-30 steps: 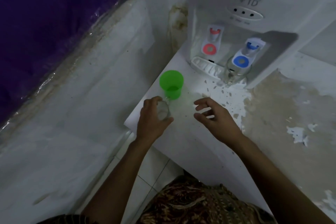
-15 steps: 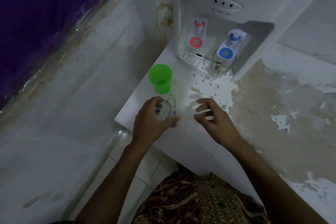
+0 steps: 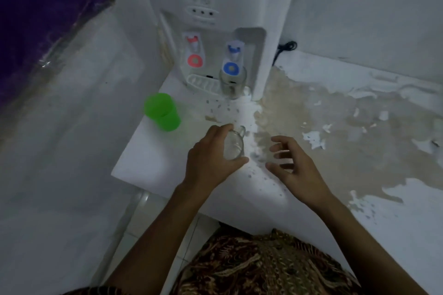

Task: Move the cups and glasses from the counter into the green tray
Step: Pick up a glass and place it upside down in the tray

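Observation:
My left hand [image 3: 211,158] grips a small clear glass mug [image 3: 233,143] with a handle, held over the white counter [image 3: 153,160]. To its right, my right hand [image 3: 292,167] hovers with fingers spread and holds nothing. A green plastic cup [image 3: 163,111] stands upright near the counter's left edge, apart from both hands. Another clear glass [image 3: 232,82] stands on the dispenser's drip tray under the blue tap. No green tray is in view.
A white water dispenser [image 3: 215,7] with a red and a blue tap stands at the back of the counter. The counter surface on the right is stained and peeling [image 3: 335,127]. A wall runs along the left; tiled floor lies below the counter's front edge.
My left hand has carried the glass mug rightward, away from the green cup. The view has shifted right and up, showing more of the dispenser. The right hand stays open beside the mug.

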